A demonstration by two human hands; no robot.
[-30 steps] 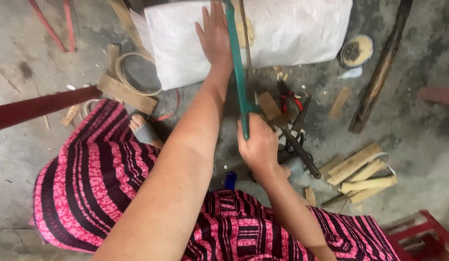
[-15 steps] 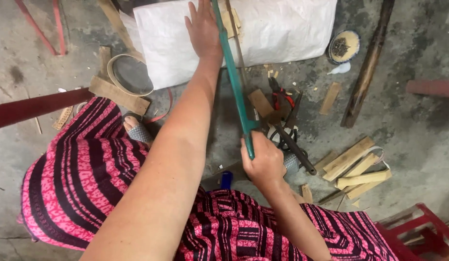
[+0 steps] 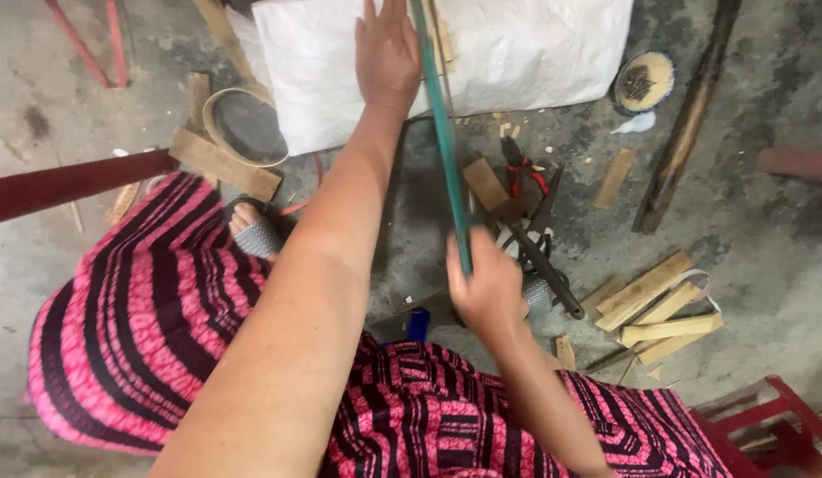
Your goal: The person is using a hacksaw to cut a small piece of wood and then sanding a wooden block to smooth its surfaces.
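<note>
- Since the earlier frames we are seeing the right hand [image 3: 486,288] sitting lower and nearer the lap, and the long green strip [image 3: 442,133] now tilting a little more to the right at its near end.
- The left hand [image 3: 386,49] is reaching far forward, fingers flat and spread open, resting beside the strip's far stretch over the white woven sack [image 3: 535,49]; we cannot tell whether it is touching the strip.
- The right hand is closing in a fist around the strip's near end, so the strip is running between the two hands, well above the concrete floor [image 3: 765,265].
- We are judging the work as mid-course: cut bamboo slats [image 3: 659,305] are already lying piled to the right, while the strip in hand is looking whole and uncut.
- Red-handled pliers [image 3: 522,168], a dark bladed tool [image 3: 544,265] and a coiled bamboo band [image 3: 243,128] are lying around the pink-and-black patterned skirt [image 3: 145,310].
</note>
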